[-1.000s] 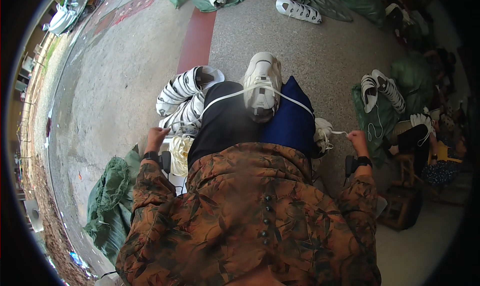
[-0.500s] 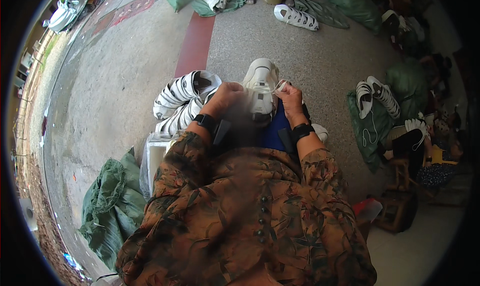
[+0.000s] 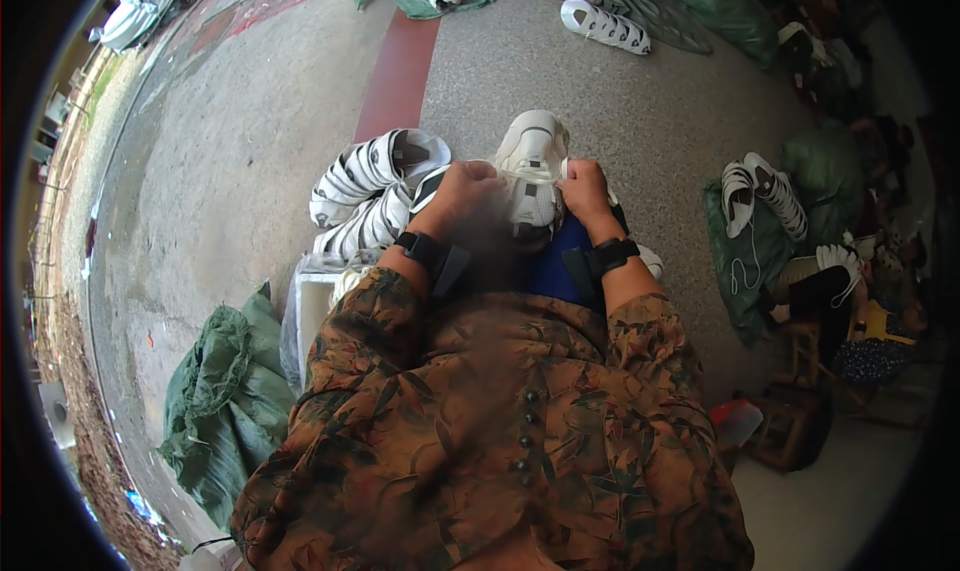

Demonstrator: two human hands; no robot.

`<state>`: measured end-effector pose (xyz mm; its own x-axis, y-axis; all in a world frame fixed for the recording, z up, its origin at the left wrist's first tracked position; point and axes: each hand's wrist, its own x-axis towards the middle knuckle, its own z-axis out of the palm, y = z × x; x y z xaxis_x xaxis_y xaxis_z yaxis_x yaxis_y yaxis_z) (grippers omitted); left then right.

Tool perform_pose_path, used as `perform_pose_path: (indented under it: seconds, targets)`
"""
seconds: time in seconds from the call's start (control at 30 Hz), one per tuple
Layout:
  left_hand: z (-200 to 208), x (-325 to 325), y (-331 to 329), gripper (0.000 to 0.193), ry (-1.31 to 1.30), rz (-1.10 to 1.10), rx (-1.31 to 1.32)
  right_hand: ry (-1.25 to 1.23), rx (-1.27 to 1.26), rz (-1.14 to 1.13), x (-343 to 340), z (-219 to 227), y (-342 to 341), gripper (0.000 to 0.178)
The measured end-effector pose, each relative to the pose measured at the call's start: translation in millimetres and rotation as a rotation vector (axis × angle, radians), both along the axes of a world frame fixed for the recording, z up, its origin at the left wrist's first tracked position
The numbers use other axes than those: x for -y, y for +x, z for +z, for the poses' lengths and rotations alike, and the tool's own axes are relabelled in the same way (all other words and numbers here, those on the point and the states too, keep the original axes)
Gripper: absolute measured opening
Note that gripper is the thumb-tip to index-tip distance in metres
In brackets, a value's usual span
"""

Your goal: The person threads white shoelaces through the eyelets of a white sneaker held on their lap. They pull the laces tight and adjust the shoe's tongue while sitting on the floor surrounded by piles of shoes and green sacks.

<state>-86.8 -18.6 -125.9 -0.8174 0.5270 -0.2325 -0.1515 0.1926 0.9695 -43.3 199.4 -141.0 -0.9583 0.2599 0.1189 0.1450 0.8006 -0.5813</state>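
A cream sneaker [image 3: 533, 141] rests on my lap over dark blue cloth, its toe pointing away from me. My left hand [image 3: 462, 196] is closed at the shoe's left side, with one end of the pale shoelace in its fingers. On the other side my right hand [image 3: 587, 189] pinches the opposite end near the shoe's edge. Between the hands the lace runs pulled across the top of the shoe. Dark blur hides the underside of my left hand and part of the shoe's heel end.
White shoes with dark stripes [image 3: 370, 176] are piled left of my hands, above a white box [image 3: 315, 301]. A green sack [image 3: 230, 401] lies at lower left. At right, striped shoes [image 3: 770, 196] lie on green sacking near a seated person. Another white shoe [image 3: 605, 28] lies farther off.
My right hand has come down from a raised pinch to the shoe's side, and the lace now lies drawn across the shoe. My left hand stays at the left side.
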Motion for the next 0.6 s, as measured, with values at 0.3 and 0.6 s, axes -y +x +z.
perform_pose_path:
  seconds: [0.3, 0.6]
  targets:
    - [-2.8, -7.6, 6.6, 0.012, 0.078, 0.206, 0.048, -0.277, -0.192, -0.166, 7.0, -25.5, 8.1, 0.019]
    - [13.8, -16.2, 14.4, 0.012, 0.018, 0.257, 0.005, 0.318, -0.125, 0.065, 39.5, 8.5, 42.5, 0.017]
